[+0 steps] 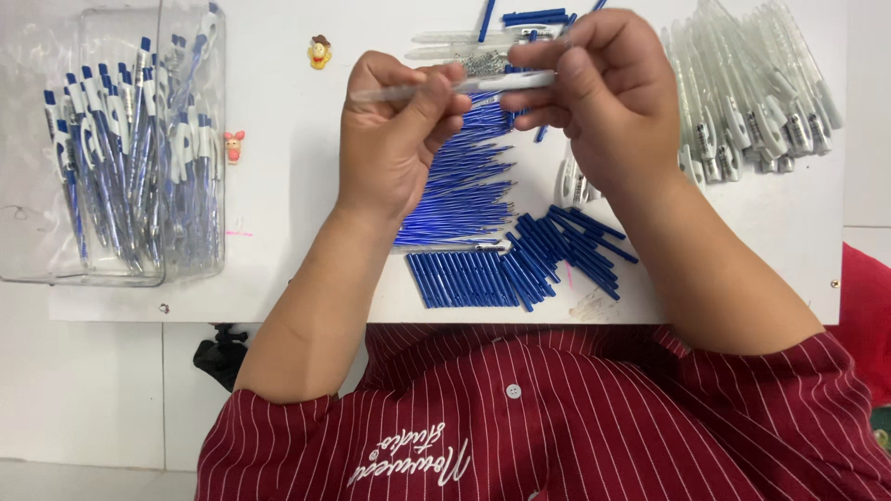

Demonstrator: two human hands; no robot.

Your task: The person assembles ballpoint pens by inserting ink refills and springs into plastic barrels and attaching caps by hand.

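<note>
My left hand [394, 139] and my right hand [603, 93] hold one clear pen barrel [464, 85] level between them, above the white table [278, 186]. The left fingers pinch its left end; the right fingers grip its white right end. Under the hands lies a fan of thin blue ink refills [464, 199]. Closer to me sits a row of short dark blue tubes [473, 278], with more of them heaped at its right [575, 241].
A clear plastic box [28, 204] at the left holds several assembled blue and white pens [130, 158]. A pile of clear pen barrels [752, 93] lies at the right. Small springs [483, 63] and two tiny figurines [319, 52] [233, 145] rest on the table.
</note>
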